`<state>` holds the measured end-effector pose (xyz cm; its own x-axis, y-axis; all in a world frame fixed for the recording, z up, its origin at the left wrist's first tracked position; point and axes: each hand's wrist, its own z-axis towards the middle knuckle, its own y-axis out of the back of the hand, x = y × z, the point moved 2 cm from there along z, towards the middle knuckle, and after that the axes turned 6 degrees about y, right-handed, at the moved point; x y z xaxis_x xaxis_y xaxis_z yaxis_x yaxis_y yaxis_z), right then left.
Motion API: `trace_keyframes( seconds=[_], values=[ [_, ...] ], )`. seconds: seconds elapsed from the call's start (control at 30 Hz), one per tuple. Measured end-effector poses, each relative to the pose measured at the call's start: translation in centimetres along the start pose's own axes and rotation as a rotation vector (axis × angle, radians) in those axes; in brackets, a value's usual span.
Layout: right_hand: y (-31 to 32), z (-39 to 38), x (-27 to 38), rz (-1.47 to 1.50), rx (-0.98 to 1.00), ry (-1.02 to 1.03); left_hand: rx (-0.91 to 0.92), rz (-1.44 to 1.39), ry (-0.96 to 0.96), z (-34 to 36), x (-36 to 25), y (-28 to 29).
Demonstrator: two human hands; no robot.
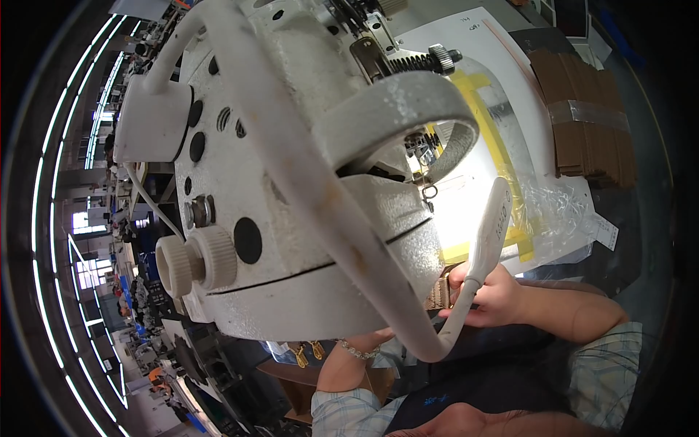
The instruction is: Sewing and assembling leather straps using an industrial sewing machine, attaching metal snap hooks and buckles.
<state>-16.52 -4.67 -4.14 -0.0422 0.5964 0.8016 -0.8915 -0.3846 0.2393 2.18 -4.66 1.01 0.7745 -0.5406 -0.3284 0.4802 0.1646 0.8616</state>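
The right hand (489, 297) gripped a brown piece (438, 293) beside the sewing machine (306, 309); progress and the left hand's grip (378, 337) couldn't be told.

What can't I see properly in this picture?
In the head view:
1. Most of the left hand: behind the sewing machine.
2. Part of the right hand: covered by the white lamp.
3. The brown ribbed piece's left end: hidden by the sewing machine.
4. The distant workshop: too small and blurry.
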Motion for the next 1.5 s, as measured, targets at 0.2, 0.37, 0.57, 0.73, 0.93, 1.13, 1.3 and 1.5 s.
trace_keyframes(
  seconds=[0.2, 0.37, 0.57, 0.73, 0.93, 1.13, 1.3, 1.5],
  values=[
    [0.3, 0.3, 0.4, -0.014, 0.025, 0.005, 0.0, -0.04, 0.002, -0.1, 0.3, 0.1],
    [0.3, 0.2, 0.3, -0.028, 0.003, 0.017, 0.006, 0.024, -0.048, -0.1, 0.4, 0.1],
    [0.1, -0.1, 0.1, -0.031, 0.029, 0.002, -0.026, 0.058, -0.056, -0.1, 0.4, -0.1],
    [0.3, 0.0, 0.2, -0.035, 0.023, 0.015, -0.009, 0.037, -0.016, -0.1, 0.2, 0.0],
    [0.3, -0.1, 0.3, -0.019, 0.038, -0.038, -0.009, -0.032, -0.019, 0.2, 0.2, 0.1],
    [-0.9, -1.4, -0.9, 0.364, 0.062, -0.396, 0.002, -0.027, -0.037, 0.2, 0.2, 0.3],
    [-1.0, -1.6, -0.7, 0.56, 0.026, -0.7, -0.039, 0.072, -0.053, 0.2, -0.1, 0.3],
    [0.1, 0.4, 0.0, 0.06, -0.001, -0.14, 0.002, 0.051, 0.027, -0.2, 0.0, 0.5]
  ],
)
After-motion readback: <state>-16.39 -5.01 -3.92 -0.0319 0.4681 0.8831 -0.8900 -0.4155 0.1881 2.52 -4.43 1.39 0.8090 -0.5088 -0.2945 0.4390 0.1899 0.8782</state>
